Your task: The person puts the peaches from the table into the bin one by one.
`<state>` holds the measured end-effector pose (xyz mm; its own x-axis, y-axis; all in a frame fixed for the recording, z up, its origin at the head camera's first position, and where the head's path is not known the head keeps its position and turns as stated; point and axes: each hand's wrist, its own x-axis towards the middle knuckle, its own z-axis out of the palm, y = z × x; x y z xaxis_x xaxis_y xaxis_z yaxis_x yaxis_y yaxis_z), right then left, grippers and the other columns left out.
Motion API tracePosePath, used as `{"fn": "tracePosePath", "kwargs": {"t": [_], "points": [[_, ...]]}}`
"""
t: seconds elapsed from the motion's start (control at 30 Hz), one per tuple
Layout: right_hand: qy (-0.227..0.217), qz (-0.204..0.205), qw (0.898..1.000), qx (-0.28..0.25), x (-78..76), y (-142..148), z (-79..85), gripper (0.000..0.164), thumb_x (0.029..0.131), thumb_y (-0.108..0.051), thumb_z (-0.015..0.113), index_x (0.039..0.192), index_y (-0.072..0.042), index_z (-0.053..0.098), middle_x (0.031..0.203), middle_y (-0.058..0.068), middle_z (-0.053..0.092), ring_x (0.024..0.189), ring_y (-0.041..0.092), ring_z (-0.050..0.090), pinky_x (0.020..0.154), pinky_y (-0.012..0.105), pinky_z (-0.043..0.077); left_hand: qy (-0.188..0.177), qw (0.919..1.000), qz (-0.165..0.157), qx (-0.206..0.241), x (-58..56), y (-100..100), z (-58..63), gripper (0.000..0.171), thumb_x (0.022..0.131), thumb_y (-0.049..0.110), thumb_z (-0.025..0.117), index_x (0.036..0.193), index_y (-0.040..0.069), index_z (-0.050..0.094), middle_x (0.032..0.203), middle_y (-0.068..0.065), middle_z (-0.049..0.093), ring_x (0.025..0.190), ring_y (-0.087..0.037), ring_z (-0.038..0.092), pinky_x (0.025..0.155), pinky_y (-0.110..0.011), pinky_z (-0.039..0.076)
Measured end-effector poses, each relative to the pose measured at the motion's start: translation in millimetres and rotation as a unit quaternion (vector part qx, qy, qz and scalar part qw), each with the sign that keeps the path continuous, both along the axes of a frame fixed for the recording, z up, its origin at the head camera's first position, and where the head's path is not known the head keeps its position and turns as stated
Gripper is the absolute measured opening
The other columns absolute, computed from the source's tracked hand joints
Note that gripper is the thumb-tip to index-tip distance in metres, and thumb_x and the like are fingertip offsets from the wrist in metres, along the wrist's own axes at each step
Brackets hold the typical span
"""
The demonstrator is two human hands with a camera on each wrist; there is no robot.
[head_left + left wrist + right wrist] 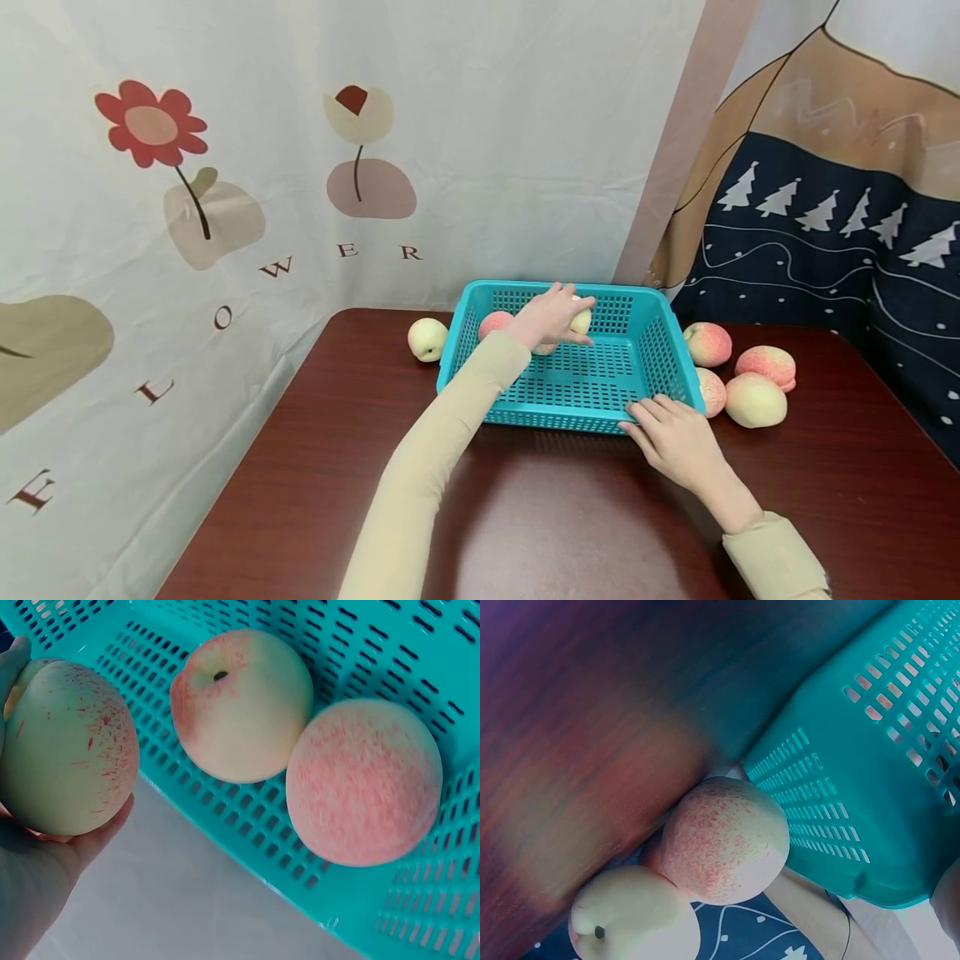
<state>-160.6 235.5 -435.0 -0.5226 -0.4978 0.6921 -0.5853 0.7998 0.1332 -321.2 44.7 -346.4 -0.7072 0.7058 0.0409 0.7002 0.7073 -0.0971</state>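
A turquoise plastic basket (600, 367) with slotted walls stands on the table. Over its inside, my left hand (551, 317) grips a peach (75, 750), pale with red streaks, fingers and thumb round it. Two more peaches lie in the basket's left part: a pale one (247, 712) and a pinker one (367, 784), touching each other in the left wrist view. My right hand (675, 442) holds the basket's near rim close to its right corner, fingers curled over the edge. Little of that hand shows in the right wrist view.
One pale peach (427, 340) sits left of the basket. Several peaches, among them a pale one (756, 400) and a pink one (767, 365), lie close by its right side. Behind the dark red table (570, 517) hangs a printed cloth (510, 150).
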Motion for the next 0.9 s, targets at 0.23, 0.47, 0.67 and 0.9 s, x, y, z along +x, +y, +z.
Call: {"fn": "tracePosePath", "kwargs": {"t": [0.23, 0.47, 0.67, 0.9], "points": [[0.003, -0.004, 1.000, 0.003, 0.7, 0, 0.6, 0.056, 0.098, -0.047, 0.026, 0.088, -0.007, 0.064, 0.076, 0.006, 0.064, 0.069, 0.022, 0.055, 0.063, 0.035, 0.048, -0.025, 0.9996, -0.014, 0.007, -4.5, 15, -9.1, 0.071, 0.077, 0.061, 0.058, 0.136, 0.027, 0.040, 0.130, -0.004, 0.045, 0.116, -0.022, 0.044, 0.085, -0.033, 0.049], [0.009, -0.001, 1.000, 0.004, 0.1, 0, -0.2, 0.056, 0.098, -0.046, 0.026, 0.088, -0.006, 0.065, 0.076, 0.006, 0.064, 0.069, 0.021, 0.055, 0.062, 0.035, 0.048, -0.019, 0.9995, -0.021, -0.012, -8.1, 27, -13.4, 0.077, 0.076, 0.065, 0.054, 0.140, 0.026, 0.034, 0.135, -0.003, 0.042, 0.111, -0.024, 0.049, 0.093, -0.035, 0.045], [0.010, 0.004, 1.000, -0.001, -0.1, -1, 0.1, 0.054, 0.098, -0.045, 0.028, 0.088, -0.007, 0.064, 0.075, 0.005, 0.064, 0.068, 0.020, 0.054, 0.061, 0.034, 0.048, -0.024, 0.9994, -0.013, -0.018, -10.5, 31, -22.1, 0.078, 0.075, 0.063, 0.056, 0.140, 0.027, 0.033, 0.139, -0.005, 0.037, 0.115, -0.025, 0.047, 0.090, -0.035, 0.047], [0.007, 0.001, 1.000, -0.001, -0.2, -1, -0.1, 0.054, 0.098, -0.046, 0.028, 0.088, -0.007, 0.064, 0.076, 0.005, 0.064, 0.068, 0.020, 0.055, 0.062, 0.034, 0.048, -0.038, 0.9990, -0.002, -0.024, -14.1, 35, -31.3, 0.077, 0.074, 0.059, 0.060, 0.138, 0.026, 0.034, 0.143, -0.008, 0.032, 0.122, -0.028, 0.042, 0.092, -0.036, 0.046]]}}
